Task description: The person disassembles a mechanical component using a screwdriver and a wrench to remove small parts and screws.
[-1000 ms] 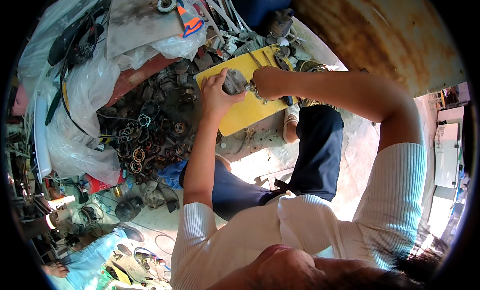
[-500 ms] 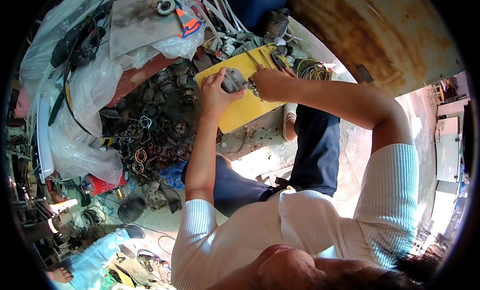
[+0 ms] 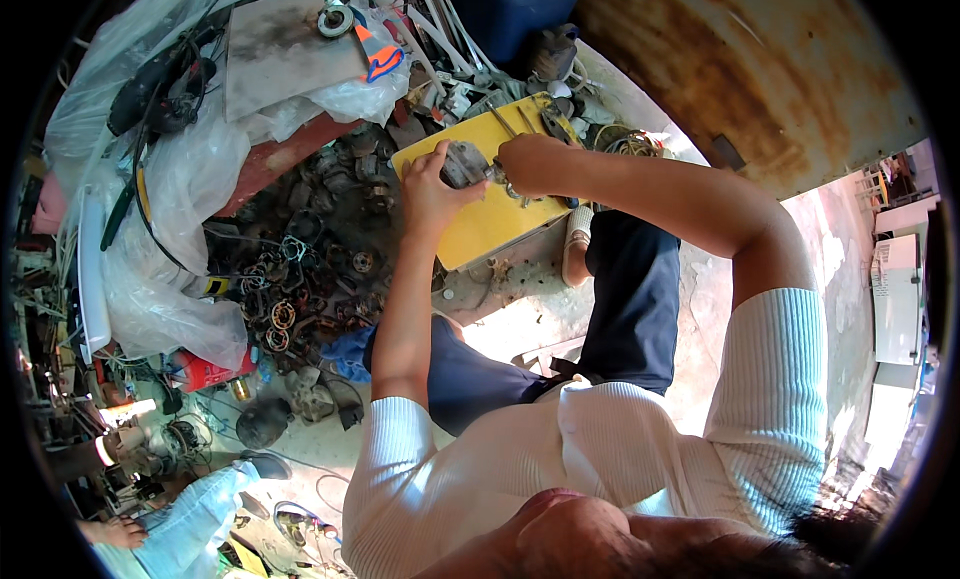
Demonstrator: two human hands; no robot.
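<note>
My left hand (image 3: 430,191) is closed round a grey metal motor part (image 3: 464,165), thumb along its near side. It holds the part above a yellow board (image 3: 490,229). Just to the right, my right hand (image 3: 535,165) is closed, knuckles up, against the part's right end. A small shiny metal piece (image 3: 496,173) shows between the hand and the part. What the right fingers grip is mostly hidden. Beyond the right hand, a screwdriver (image 3: 502,119) and dark pliers (image 3: 554,125) lie on the board's far side.
Greasy metal parts and coil rings (image 3: 282,314) lie heaped left of the board. Clear plastic sheeting (image 3: 185,269) and a grey panel (image 3: 290,54) are beyond them. A rusty metal sheet (image 3: 760,69) stands at the far right. Another person's hand (image 3: 125,532) rests at the lower left.
My right hand has shifted slightly left and turned, with the elbow drawn a little inward. My left hand still holds the part. The other person's hand has moved up at the lower left.
</note>
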